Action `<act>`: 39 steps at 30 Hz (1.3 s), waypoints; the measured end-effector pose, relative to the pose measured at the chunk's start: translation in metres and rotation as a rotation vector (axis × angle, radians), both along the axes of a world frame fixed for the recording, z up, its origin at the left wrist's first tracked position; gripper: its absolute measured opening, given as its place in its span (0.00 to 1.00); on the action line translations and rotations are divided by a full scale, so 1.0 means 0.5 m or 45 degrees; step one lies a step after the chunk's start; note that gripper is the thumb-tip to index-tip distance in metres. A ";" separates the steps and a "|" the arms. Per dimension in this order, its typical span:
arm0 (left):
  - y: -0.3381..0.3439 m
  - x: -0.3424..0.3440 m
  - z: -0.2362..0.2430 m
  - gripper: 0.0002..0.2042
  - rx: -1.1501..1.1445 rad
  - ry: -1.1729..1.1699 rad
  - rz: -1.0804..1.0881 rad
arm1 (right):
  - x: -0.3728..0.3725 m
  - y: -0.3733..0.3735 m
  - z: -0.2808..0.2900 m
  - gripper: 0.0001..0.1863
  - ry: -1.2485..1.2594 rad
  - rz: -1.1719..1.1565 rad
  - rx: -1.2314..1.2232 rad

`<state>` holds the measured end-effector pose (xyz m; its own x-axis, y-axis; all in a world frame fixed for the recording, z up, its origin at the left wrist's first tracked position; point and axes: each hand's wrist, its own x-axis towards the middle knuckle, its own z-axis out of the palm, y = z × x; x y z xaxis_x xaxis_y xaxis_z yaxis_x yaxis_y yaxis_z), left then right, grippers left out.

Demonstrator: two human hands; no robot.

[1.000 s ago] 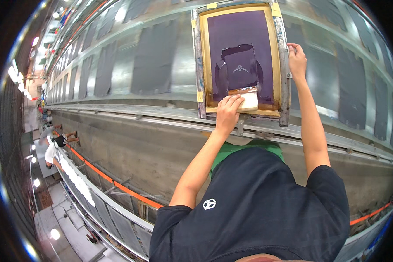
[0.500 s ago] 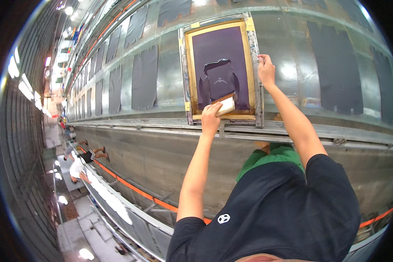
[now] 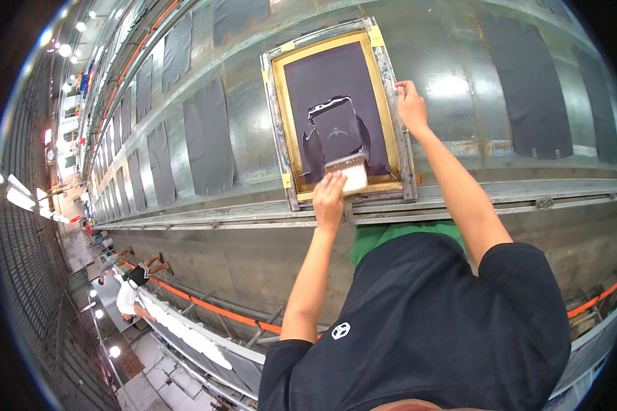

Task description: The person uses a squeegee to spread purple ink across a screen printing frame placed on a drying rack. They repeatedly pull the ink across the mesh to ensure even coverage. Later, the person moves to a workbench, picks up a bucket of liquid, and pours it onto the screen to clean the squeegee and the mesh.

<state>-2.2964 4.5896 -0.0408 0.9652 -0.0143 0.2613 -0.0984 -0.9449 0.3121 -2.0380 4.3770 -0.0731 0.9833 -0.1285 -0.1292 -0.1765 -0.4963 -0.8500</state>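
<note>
A screen printing frame point(image 3: 406, 152) with yellow tape round its inside lies on the long glossy table. Dark ink point(image 3: 313, 151) is spread in thick ridges on its purple mesh point(image 3: 322, 75), around a patch with a small pale mark. My left hand point(image 3: 328, 198) is closed round a squeegee point(image 3: 355, 177) with a pale handle, at the near end of the mesh. At the frame's right side, my right hand point(image 3: 410, 106) pinches the outer edge with its fingertips.
Dark fabric pieces point(image 3: 208, 137) lie in rows on the table to the left, and more point(image 3: 524, 89) to the right. A metal rail point(image 3: 253, 218) runs along the table's near edge. Another person point(image 3: 128, 294) stands far left beside a second long table with an orange strip.
The squeegee has tipped in my left hand and moved slightly nearer to me. My right hand stays at the frame's edge. My view has turned a little.
</note>
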 end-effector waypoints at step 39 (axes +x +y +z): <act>0.040 0.119 0.021 0.19 -0.230 0.009 -0.210 | 0.031 -0.026 -0.028 0.12 0.009 -0.045 0.098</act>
<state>-2.2369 4.6095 -0.0304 0.9554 -0.1257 0.2672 -0.2442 -0.8451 0.4756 -2.0225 4.3639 -0.0871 0.9773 -0.1525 -0.1472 -0.1992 -0.4232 -0.8839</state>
